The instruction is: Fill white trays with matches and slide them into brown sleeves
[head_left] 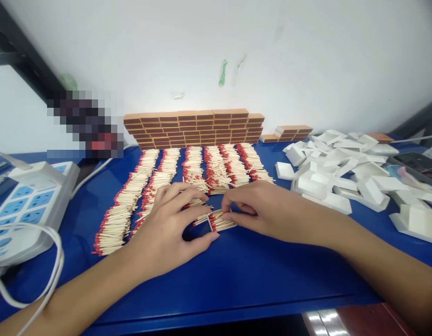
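A small white matchbox tray [209, 223] filled with red-headed matches [221, 221] lies on the blue tabletop between my hands. My left hand [174, 219] grips its left end, thumb at the near side and index finger at the far side. The fingers of my right hand [253, 207] are curled, and their tips press together on the matches at the tray's right part, which they partly hide. Just beyond the hands, long rows of loose matches [114, 219] run back across the table, some covered by my left hand.
Stacked brown matchboxes [195, 128] form a low wall along the back, with a few more boxes [293, 132] to their right. Many empty white trays [328, 179] are heaped at right. A power strip [37, 200] with white cables lies at left.
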Tool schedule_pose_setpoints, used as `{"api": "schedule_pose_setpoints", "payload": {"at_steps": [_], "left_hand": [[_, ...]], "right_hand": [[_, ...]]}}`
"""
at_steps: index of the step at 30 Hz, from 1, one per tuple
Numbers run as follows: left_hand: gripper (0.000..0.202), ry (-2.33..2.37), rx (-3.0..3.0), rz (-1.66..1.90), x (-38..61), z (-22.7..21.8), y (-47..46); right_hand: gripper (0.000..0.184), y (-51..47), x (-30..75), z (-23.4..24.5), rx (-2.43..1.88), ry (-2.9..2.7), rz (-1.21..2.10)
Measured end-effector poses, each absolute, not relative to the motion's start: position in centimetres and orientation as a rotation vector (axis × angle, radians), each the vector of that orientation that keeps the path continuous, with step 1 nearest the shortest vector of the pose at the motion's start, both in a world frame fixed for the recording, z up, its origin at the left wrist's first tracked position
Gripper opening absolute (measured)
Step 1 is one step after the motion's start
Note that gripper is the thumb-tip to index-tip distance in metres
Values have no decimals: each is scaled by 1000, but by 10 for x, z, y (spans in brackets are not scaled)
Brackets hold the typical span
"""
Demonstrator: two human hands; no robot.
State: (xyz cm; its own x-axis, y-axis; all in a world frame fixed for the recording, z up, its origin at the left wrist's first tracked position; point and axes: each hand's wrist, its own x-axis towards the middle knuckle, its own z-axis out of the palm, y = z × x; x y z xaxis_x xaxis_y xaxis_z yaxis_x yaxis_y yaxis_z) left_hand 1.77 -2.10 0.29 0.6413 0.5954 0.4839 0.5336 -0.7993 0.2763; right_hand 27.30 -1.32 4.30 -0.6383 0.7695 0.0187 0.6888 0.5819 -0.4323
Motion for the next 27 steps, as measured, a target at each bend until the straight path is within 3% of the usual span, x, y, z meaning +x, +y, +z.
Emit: {"api": "schedule_pose_setpoints", "payload": {"at_steps": [18, 23, 27], "left_hand": [[23, 932, 2748, 862, 17, 3, -22], [21, 950, 2742, 849, 18, 4, -21], [23, 944, 2742, 854, 17, 4, -21]], "right_hand": [[8, -11, 268, 39, -1137, -2537, 575], [24, -16, 264, 35, -857, -2556, 741], [26, -16, 266, 37, -853, -2562, 680]]}}
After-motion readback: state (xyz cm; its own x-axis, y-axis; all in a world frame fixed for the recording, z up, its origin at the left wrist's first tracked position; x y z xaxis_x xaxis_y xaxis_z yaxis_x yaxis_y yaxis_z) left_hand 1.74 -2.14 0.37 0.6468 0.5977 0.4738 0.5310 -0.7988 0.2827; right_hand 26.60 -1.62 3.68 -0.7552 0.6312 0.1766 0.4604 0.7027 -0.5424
